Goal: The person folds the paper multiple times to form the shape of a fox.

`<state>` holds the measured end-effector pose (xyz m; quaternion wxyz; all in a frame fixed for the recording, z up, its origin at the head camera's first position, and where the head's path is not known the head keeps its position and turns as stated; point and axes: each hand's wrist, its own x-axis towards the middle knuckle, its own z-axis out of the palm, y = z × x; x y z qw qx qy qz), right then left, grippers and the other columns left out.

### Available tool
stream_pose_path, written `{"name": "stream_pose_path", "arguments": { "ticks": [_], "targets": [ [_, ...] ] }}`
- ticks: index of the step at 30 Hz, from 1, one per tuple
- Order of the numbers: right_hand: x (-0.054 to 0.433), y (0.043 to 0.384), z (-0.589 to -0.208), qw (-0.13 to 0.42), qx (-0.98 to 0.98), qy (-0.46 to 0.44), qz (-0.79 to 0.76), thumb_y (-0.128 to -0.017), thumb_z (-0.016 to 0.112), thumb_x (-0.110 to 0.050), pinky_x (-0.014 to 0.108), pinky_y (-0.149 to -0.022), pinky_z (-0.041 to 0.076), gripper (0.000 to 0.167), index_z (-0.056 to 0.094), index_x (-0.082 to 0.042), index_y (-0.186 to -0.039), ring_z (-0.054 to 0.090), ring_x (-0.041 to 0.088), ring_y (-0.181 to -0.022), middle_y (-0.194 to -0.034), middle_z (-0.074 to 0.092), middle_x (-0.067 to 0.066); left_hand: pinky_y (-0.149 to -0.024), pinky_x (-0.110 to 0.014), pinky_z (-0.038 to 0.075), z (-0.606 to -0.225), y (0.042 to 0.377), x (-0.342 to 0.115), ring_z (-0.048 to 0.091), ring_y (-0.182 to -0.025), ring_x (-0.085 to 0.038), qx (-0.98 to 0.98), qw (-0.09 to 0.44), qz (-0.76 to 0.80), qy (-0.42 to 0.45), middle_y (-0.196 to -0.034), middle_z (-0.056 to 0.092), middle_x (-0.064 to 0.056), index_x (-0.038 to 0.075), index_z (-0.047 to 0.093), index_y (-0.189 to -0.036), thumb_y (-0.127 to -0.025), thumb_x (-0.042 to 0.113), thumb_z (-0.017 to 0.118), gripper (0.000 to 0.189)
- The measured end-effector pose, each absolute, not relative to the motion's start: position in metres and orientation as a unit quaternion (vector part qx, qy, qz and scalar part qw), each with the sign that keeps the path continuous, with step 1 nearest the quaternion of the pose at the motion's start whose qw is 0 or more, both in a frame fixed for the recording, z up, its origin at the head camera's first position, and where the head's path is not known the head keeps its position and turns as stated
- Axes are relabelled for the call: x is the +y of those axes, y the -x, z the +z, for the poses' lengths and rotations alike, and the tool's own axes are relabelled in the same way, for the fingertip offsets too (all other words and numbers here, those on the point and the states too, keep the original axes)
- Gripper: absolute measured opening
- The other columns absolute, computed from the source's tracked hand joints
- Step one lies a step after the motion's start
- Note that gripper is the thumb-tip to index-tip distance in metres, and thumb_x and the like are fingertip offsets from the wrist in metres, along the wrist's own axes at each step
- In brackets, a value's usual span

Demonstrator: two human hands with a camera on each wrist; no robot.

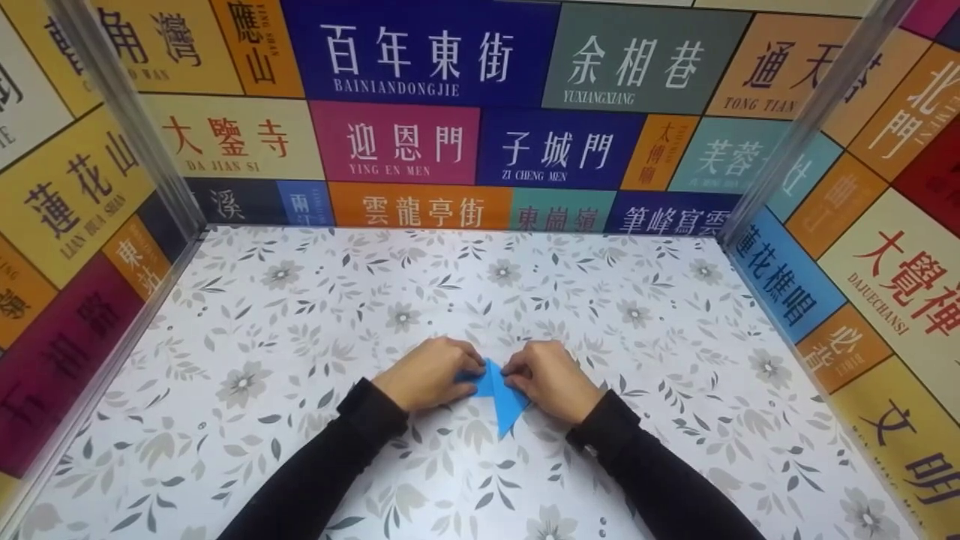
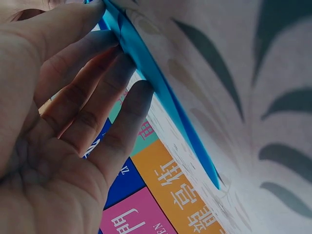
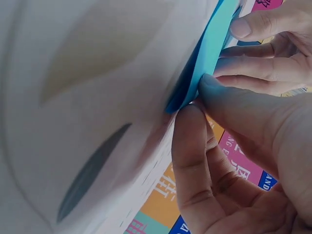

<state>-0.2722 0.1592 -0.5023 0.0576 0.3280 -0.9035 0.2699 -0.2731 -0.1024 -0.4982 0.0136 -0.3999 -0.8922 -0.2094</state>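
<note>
A piece of blue folded paper point(image 1: 508, 409) lies on the patterned tabletop between my two hands, one pointed flap aimed toward me. My left hand point(image 1: 429, 375) holds its left part; in the left wrist view the thumb and several fingertips meet the edge of the paper point(image 2: 158, 90). On the other side, my right hand point(image 1: 556, 382) pinches the right part. The right wrist view has the right thumb and index finger at a lower corner of the paper point(image 3: 213, 58), with layered folds showing. Part of the paper is hidden under the fingers.
The tabletop point(image 1: 315, 330) carries a grey leaf and flower print. Colourful panels with printed characters point(image 1: 420, 142) stand upright at the back and on both sides, joined by clear corner strips point(image 1: 817, 105).
</note>
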Motion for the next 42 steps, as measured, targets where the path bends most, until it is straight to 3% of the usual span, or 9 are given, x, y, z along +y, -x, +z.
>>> {"name": "stream_pose_path", "arguments": {
  "ticks": [14,25,30,36,42],
  "targets": [
    [0.152,0.269,-0.504,0.073,-0.908,-0.322,0.258,-0.092,0.094,0.0,0.042,-0.08,0.067,0.007,0.092,-0.005,-0.097,0.081,0.028,-0.085,-0.088,0.085,0.009,-0.113,-0.045,0.066,-0.5,0.274,-0.102,0.084,-0.121,-0.029,-0.892,0.015,-0.213,0.399,-0.127,0.088,-0.01,0.006,0.088,-0.129,-0.099,0.013,0.09,0.031],
    [0.153,0.271,-0.507,0.063,-0.906,-0.321,0.269,-0.093,0.094,0.0,0.038,-0.077,0.068,0.006,0.093,-0.005,-0.097,0.082,0.028,-0.084,-0.086,0.086,0.008,-0.106,-0.045,0.068,-0.5,0.27,-0.099,0.083,-0.117,-0.028,-0.9,0.015,-0.21,0.382,-0.127,0.085,-0.008,0.01,0.081,-0.136,-0.103,0.016,0.09,0.035],
    [0.154,0.272,-0.506,0.062,-0.904,-0.324,0.272,-0.092,0.094,-0.001,0.037,-0.076,0.067,0.005,0.092,-0.005,-0.095,0.082,0.028,-0.082,-0.085,0.086,0.007,-0.104,-0.045,0.068,-0.5,0.268,-0.095,0.081,-0.118,-0.029,-0.899,0.033,-0.17,0.402,-0.136,0.079,-0.007,0.013,0.081,-0.146,-0.104,0.017,0.089,0.043],
    [0.154,0.272,-0.504,0.059,-0.904,-0.322,0.276,-0.092,0.094,-0.002,0.036,-0.075,0.064,0.006,0.093,-0.007,-0.094,0.081,0.028,-0.082,-0.083,0.086,0.006,-0.107,-0.047,0.068,-0.501,0.266,-0.094,0.081,-0.127,-0.03,-0.896,0.052,-0.129,0.422,-0.149,0.079,-0.005,0.017,0.084,-0.143,-0.106,0.02,0.086,0.036],
    [0.155,0.272,-0.503,0.057,-0.904,-0.32,0.279,-0.092,0.094,-0.002,0.037,-0.076,0.065,0.005,0.093,-0.006,-0.095,0.082,0.029,-0.083,-0.084,0.087,0.007,-0.107,-0.046,0.068,-0.504,0.265,-0.092,0.08,-0.129,-0.028,-0.901,0.062,-0.112,0.414,-0.147,0.082,-0.001,0.016,0.085,-0.141,-0.107,0.022,0.085,0.034]
  ]
}}
